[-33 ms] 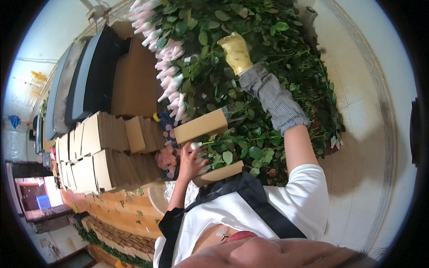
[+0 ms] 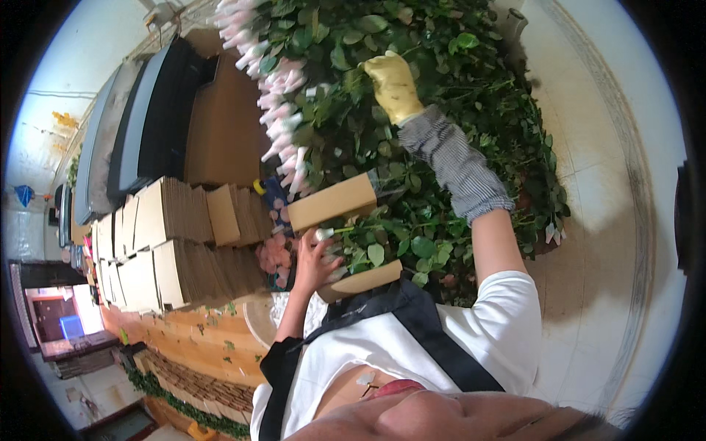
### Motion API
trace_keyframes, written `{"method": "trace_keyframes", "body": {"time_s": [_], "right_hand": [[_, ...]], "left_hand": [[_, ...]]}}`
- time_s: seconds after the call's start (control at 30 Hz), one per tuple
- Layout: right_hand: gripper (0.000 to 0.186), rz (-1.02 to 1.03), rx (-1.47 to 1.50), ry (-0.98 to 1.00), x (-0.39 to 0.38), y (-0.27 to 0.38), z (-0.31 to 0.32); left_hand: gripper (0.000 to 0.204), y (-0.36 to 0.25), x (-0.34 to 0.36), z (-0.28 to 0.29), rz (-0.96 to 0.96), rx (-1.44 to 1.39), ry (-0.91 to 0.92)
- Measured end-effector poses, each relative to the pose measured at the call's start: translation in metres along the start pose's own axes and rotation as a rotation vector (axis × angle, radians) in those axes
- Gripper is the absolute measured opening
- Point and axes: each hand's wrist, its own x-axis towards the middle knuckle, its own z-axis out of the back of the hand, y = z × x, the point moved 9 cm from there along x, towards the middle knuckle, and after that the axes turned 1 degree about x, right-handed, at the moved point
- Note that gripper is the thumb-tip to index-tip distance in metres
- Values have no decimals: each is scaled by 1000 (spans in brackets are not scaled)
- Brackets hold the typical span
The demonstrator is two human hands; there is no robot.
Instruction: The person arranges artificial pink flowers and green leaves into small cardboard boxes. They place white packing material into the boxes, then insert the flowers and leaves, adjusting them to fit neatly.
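My left hand (image 2: 315, 263) is bare, its fingers spread over pale-capped flower heads at the left end of a leafy bunch of roses (image 2: 401, 241). Beside its fingertips lies one white-capped rose bud (image 2: 323, 234), its light green stem running to the right. The bunch lies between two upright cardboard walls, the farther one a tan cardboard flap (image 2: 334, 203). My right hand (image 2: 391, 87), in a yellow glove with a grey striped sleeve, is closed among the leaves of a large rose pile (image 2: 441, 95). Leaves and the glove hide what its fingers hold.
Pink and white capped buds (image 2: 283, 121) line the pile's left edge. Stacked folded cardboard (image 2: 165, 220) stands to the left, below dark grey bins (image 2: 151, 117). Pink round pieces (image 2: 276, 253) lie near my left hand. Tiled floor (image 2: 588, 242) runs along the right.
My gloved right hand sits very slightly further to the right among the leaves. My left hand stays at the bud end of the bunch.
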Motion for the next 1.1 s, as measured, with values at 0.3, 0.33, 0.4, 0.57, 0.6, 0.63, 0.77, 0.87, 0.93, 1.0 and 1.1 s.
{"method": "trace_keyframes", "body": {"time_s": [0.3, 0.33, 0.4, 0.57, 0.6, 0.63, 0.77, 0.87, 0.93, 1.0, 1.1], "right_hand": [[49, 37, -50, -87, -67, -6, 195], [47, -24, -4, -183, -77, -11, 231], [44, -110, 32, -289, -88, -21, 254], [36, -162, -21, -389, -84, 2, 277], [35, -128, 3, -375, -80, 16, 270], [34, -93, 48, -358, -75, 30, 259], [32, 125, 465, -189, -49, 72, 155], [53, 238, -123, -9, -26, 90, 108], [27, 322, -144, 46, -22, 84, 53], [21, 303, -142, 76, -2, 72, 44], [16, 130, -296, -85, 21, -17, 59]], "left_hand": [[51, -8, 0, 6, -49, 64, -38], [52, -9, 4, 3, -76, 51, -42], [52, -5, 1, 3, -30, 58, -35], [51, -6, 0, 3, -65, 22, -52], [50, -7, 1, 2, -74, 4, -64], [50, -7, 1, 2, -78, -11, -77], [48, 7, -15, 9, -25, 43, -101], [49, -7, 1, 1, -103, -5, -90], [48, -7, -3, 8, -99, -1, -99], [51, -4, -1, 5, -101, 11, -73], [51, -2, 1, 3, -93, 2, -68]]}}
